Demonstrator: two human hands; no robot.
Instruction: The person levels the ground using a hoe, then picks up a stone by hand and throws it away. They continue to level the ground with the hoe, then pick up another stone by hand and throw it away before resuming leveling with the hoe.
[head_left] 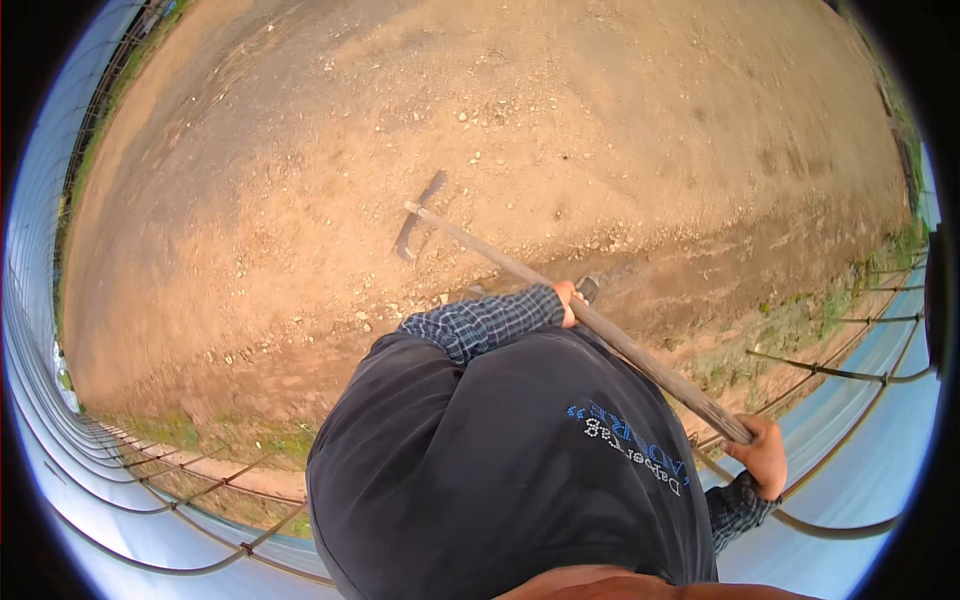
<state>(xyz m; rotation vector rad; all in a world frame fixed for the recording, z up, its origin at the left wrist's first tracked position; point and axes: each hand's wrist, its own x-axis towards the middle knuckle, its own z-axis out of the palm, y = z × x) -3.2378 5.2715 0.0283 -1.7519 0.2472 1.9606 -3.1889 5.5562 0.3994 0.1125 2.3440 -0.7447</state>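
— What have your hands got?
— Both are clenched round a long grey wooden-handled hoe [650,368]: my left hand [568,298] midway along, my right hand [765,455] at the end.
— And the head?
— Its dark metal blade [418,215] is down at the dry stony brown soil [600,120] ahead of me.

A hoe [490,254] slants from frame centre to lower right over bare dirt ground [600,120]. The left grip [568,300] is closed around mid-handle and the right grip [762,456] around its end. A wire fence [200,490] lines the lower edge.
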